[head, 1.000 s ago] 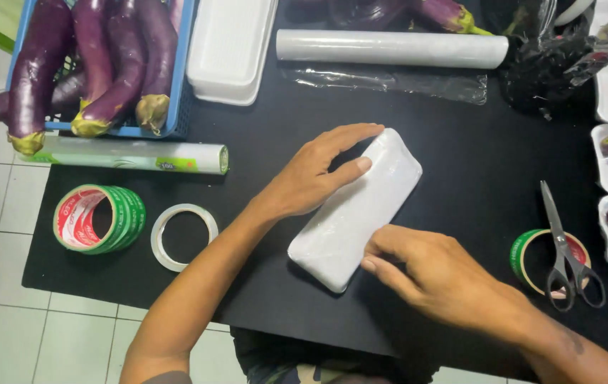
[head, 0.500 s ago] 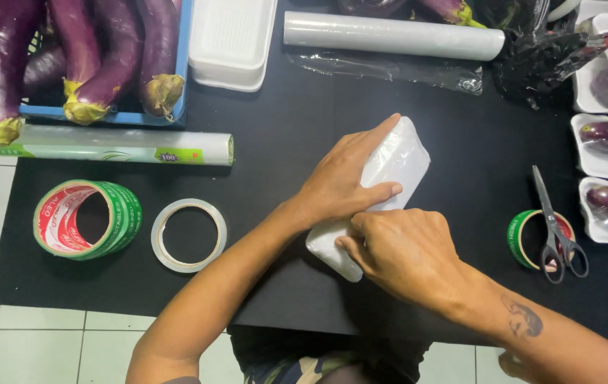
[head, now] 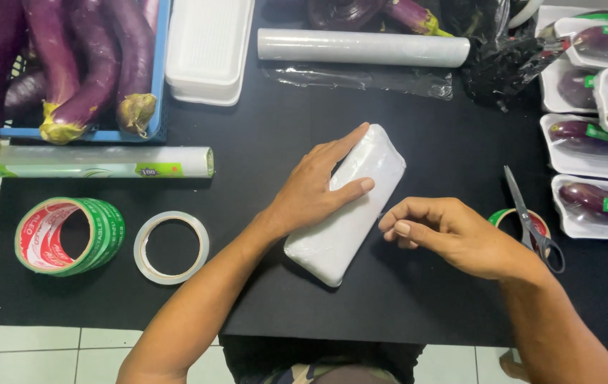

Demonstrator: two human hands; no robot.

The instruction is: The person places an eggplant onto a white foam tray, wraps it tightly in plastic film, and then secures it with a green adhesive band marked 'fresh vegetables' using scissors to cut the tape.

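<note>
Under the left hand (head: 314, 192), flat with fingers spread, a film-wrapped white tray (head: 346, 206) lies on the black desk (head: 247, 178); the right hand (head: 453, 235), fingers curled and empty, hovers just beside. Steady downward pressure should keep the wrap taut.

Bare forearms, no sleeves, camouflage-patterned clothing below
</note>
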